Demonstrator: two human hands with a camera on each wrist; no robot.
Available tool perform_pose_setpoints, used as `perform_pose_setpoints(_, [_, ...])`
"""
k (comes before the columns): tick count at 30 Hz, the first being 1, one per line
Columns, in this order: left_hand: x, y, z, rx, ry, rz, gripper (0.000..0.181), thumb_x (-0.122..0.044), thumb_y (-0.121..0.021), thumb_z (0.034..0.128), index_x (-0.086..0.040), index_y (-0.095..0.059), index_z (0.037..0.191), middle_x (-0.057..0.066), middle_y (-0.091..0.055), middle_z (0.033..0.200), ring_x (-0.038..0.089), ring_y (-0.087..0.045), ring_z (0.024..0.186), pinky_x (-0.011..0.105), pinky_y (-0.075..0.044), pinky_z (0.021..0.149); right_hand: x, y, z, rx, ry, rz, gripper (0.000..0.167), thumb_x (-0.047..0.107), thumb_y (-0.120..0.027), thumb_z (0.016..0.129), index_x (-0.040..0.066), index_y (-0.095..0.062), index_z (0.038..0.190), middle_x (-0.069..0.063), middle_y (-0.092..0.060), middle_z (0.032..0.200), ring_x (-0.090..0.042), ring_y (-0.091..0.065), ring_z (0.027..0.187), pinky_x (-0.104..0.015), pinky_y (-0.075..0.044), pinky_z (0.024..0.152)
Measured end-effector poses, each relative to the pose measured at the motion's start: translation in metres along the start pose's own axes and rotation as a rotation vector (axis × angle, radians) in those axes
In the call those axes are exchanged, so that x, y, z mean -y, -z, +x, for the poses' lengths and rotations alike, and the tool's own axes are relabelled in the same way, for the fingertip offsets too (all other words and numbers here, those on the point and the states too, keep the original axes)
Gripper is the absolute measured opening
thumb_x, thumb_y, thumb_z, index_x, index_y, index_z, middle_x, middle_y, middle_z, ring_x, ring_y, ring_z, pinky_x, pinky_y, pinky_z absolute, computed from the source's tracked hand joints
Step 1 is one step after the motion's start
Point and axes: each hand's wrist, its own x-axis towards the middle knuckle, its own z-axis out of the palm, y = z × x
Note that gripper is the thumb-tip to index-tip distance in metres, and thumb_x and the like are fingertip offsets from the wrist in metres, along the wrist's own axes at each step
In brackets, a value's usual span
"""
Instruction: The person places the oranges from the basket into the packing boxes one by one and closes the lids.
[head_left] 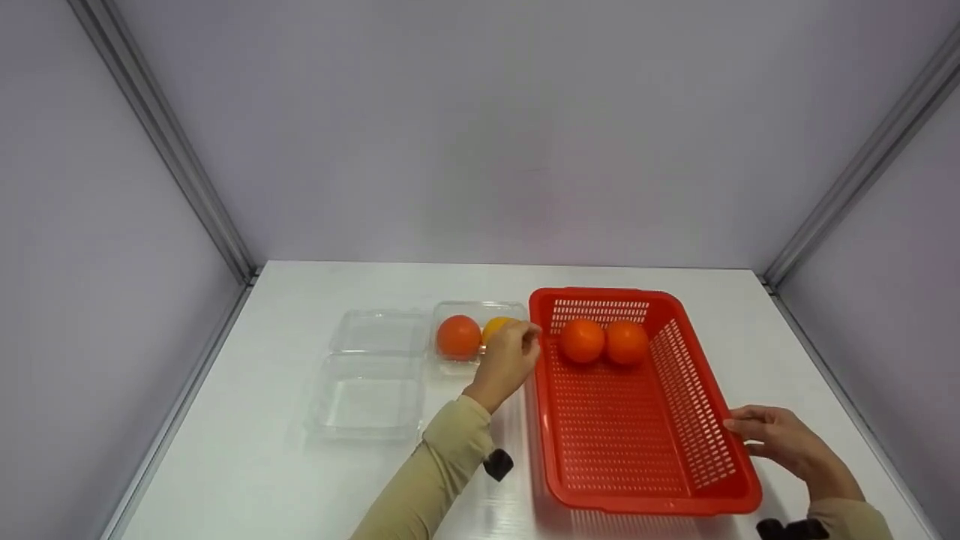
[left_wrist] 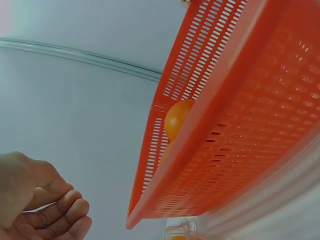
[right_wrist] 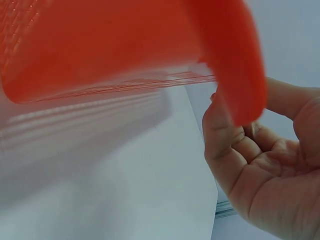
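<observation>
White tabletop [head_left: 247,472], red plastic basket [head_left: 622,427]: right hand [head_left: 784,442] is pinching its rim, steadying probably. Left hand [head_left: 506,364] is curling empty alongside, maybe needing grip.

One red basket [head_left: 622,465] is on one white tabletop [head_left: 240,480], along with two clear plastic containers [head_left: 375,401]. There are four round fruits in all: two orange fruits [head_left: 583,341] in the basket, plus one red-orange fruit [head_left: 458,337] and one yellow fruit [head_left: 495,325] in a single container (the yellow one is partly hidden, but countable). Two hands appear, one left hand [head_left: 508,364] and one right hand [head_left: 784,442], with two tan sleeves [head_left: 427,472] and two black wrist pieces [head_left: 498,465]. Three pale walls [head_left: 487,150] surround everything.
</observation>
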Motion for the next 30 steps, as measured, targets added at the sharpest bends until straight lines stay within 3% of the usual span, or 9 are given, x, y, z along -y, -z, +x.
perform_pose_setpoints(14, [-0.006, -0.019, 0.018, 0.050, -0.026, -0.049, 0.016, 0.001, -0.056, 0.0807, 0.001, -0.065, 0.094, 0.008, -0.061, 0.085, 0.014, -0.055, 0.077, 0.017, -0.046, 0.068, -0.006, 0.002, 0.004, 0.034, 0.012, 0.013, 0.019, 0.016, -0.049, 0.094, 0.006, -0.061, 0.105, -0.001, -0.065, 0.098, -0.016, -0.062, 0.091, -0.036, -0.051, 0.080])
perform_pose_setpoints(23, [-0.009, -0.031, 0.026, 0.096, 0.019, -0.070, 0.018, 0.000, -0.057, 0.0817, 0.003, -0.065, 0.097, 0.009, -0.063, 0.087, 0.014, -0.056, 0.077, 0.016, -0.047, 0.068, -0.006, 0.005, 0.005, 0.057, 0.022, 0.002, 0.017, 0.016, -0.048, 0.095, 0.007, -0.061, 0.102, -0.001, -0.064, 0.096, -0.015, -0.061, 0.089, -0.036, -0.051, 0.079])
perform_pose_setpoints(30, [-0.010, -0.040, 0.029, 0.137, 0.087, -0.078, 0.018, -0.002, -0.056, 0.0819, -0.001, -0.066, 0.098, 0.006, -0.063, 0.089, 0.011, -0.055, 0.077, 0.015, -0.046, 0.069, -0.007, 0.004, 0.005, 0.064, 0.024, 0.018, 0.017, 0.014, -0.047, 0.095, 0.007, -0.061, 0.101, -0.001, -0.064, 0.095, -0.014, -0.061, 0.089, -0.035, -0.051, 0.079])
